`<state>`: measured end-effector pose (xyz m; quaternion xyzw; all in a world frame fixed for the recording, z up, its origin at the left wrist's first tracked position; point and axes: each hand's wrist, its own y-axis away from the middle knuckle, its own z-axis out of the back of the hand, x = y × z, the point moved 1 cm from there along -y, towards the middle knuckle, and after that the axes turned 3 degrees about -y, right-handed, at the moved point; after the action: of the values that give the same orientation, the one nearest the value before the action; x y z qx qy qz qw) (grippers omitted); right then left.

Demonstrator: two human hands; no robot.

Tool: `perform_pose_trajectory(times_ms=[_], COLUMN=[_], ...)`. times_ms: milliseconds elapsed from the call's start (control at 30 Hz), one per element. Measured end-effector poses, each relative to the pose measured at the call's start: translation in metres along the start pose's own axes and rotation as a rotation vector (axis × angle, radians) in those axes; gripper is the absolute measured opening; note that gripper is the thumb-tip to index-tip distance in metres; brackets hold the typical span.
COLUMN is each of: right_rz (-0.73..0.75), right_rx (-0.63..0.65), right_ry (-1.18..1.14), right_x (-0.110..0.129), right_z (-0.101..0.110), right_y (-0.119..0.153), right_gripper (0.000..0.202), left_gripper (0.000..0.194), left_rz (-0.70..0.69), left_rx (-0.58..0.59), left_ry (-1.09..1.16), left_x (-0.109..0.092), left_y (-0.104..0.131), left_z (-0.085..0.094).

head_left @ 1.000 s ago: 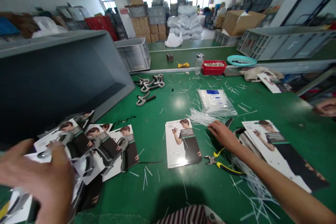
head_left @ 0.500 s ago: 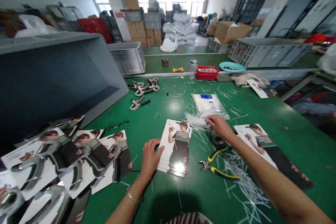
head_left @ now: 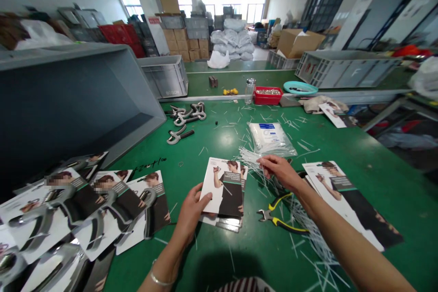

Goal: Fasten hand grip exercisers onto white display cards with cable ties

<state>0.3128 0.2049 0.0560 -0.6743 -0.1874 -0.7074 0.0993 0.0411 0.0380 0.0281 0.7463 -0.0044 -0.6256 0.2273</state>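
Observation:
My left hand grips the left edge of a printed cardboard card, thumb on top. The card is raised slightly over a small stack of like cards on the green table. My right hand is closed in a pinch at the edge of a pile of white cable ties, with thin tie ends at its fingertips. Just below it lie diagonal cutters with yellow and black handles, jaws pointing left. Another dark tool beneath my right hand is mostly hidden.
Cards with grey hand grips fixed on them overlap at left, before a large grey bin. Loose hand grips lie farther back. A bag of cable ties and more cards are on the right. Cut tie scraps litter the table.
My left hand has lifted the top card slightly off the stack and shifted it left. My right hand has drawn a little left and down, its fingers pinched at the ties.

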Motion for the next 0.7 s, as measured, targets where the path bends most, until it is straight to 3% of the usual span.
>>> perform_pose_trajectory(times_ms=[167, 300, 467, 567, 700], right_rz=[0.031, 0.182, 0.206, 0.224, 0.281], right_rx=[-0.006, -0.033, 0.017, 0.015, -0.013], right_ry=[-0.017, -0.035, 0.111, 0.163, 0.262], right_x=[0.005, 0.0, -0.027, -0.039, -0.043], right_z=[-0.031, -0.082, -0.141, -0.151, -0.146], right_y=[0.005, 0.024, 0.051, 0.057, 0.059], right_gripper=[0.036, 0.031, 0.022, 0.02, 0.016], left_gripper=[0.053, 0.05, 0.057, 0.059, 0.06], left_rz=[0.06, 0.097, 0.144, 0.166, 0.173], left_rx=[0.059, 0.047, 0.039, 0.01, 0.007], left_ry=[0.047, -0.018, -0.041, -0.046, -0.059], left_x=[-0.001, -0.001, 0.007, 0.009, 0.009], left_y=[0.017, 0.034, 0.045, 0.045, 0.043], left_z=[0.003, 0.016, 0.031, 0.035, 0.032])
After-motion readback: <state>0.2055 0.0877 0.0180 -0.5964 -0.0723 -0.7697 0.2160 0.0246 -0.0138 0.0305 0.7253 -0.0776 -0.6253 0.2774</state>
